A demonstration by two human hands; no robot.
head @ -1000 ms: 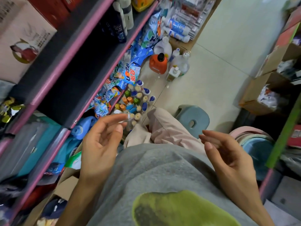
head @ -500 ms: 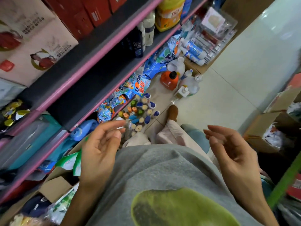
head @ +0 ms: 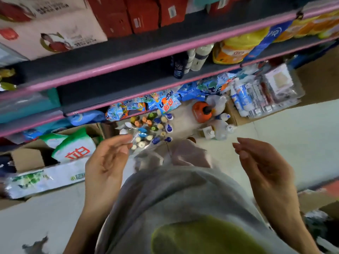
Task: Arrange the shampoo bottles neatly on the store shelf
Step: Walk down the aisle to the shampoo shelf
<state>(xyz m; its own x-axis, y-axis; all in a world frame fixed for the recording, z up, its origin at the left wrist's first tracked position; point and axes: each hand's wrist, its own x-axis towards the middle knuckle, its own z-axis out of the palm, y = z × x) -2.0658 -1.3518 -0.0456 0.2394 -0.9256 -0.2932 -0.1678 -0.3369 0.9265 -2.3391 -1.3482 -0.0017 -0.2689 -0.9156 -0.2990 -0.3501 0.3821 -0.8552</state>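
Since the earlier frame our view has tilted up the shelf [head: 128,60]. We hold the left hand [head: 106,162] at 9 o'clock and the right hand [head: 266,167] at 3 o'clock. Both are empty, palms up, fingers loosely curled.

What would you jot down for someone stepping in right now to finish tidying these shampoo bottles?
Left hand: open, holding nothing, raised in front of the body.
Right hand: open, holding nothing, raised likewise.
Bottles: a cluster of small bottles with coloured caps stands on the floor below the shelves. A dark bottle and two pale bottles already stand on the middle shelf, which is bare to their left.
Done: those three appear shelved.
Left: likely move the floor bottles up to the shelf in neat rows.
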